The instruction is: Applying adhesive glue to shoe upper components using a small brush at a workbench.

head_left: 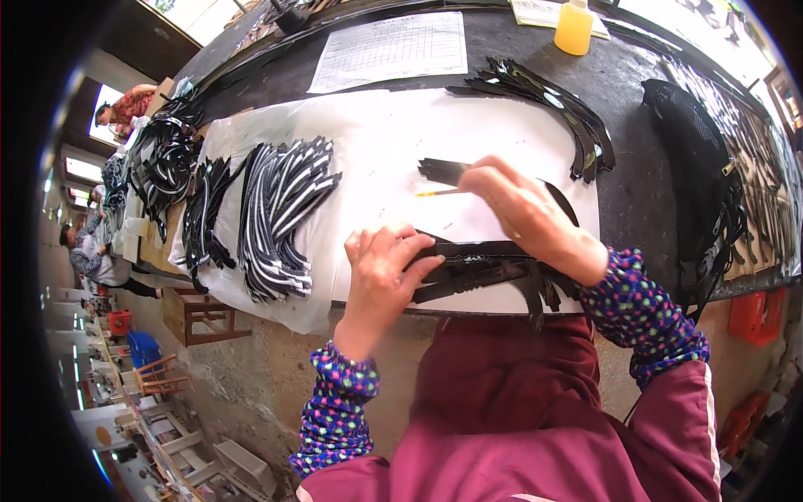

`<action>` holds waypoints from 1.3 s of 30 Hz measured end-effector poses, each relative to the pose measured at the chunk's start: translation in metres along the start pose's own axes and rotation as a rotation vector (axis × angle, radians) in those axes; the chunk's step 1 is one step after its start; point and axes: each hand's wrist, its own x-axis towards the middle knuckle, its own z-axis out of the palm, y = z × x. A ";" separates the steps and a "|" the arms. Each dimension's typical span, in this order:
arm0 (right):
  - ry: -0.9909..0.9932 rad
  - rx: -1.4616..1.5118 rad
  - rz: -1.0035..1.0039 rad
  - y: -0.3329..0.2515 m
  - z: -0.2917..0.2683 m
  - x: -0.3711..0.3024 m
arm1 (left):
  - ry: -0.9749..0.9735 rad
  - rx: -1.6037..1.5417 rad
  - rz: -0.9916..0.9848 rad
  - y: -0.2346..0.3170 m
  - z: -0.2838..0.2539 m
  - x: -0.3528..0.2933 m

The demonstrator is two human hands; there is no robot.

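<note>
On the white sheet (376, 159), at the near edge of the table, my left hand (381, 268) pinches and presses down the left end of a black strip (481, 250). More black strips (468, 280) lie just below it, some hanging over the edge. My right hand (523, 205) is raised above the strip's far right part, its fingers curled round a thin stick (439, 193) with a yellow end. Behind those fingers lies another small stack of dark strips (442, 171). The stick's other end is mostly hidden by the hand.
Black-and-white strips (280, 217) form a bundle at left, beside darker bundles (209, 213). A curved pile of black strips (556, 109) lies at back right. Farther off are a printed paper (391, 52), a yellow bottle (573, 29) and a black mesh piece (690, 125). People work at far left.
</note>
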 end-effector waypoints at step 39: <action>0.227 0.169 0.332 -0.022 0.012 -0.031 | -0.099 -0.224 -0.337 0.006 0.011 0.046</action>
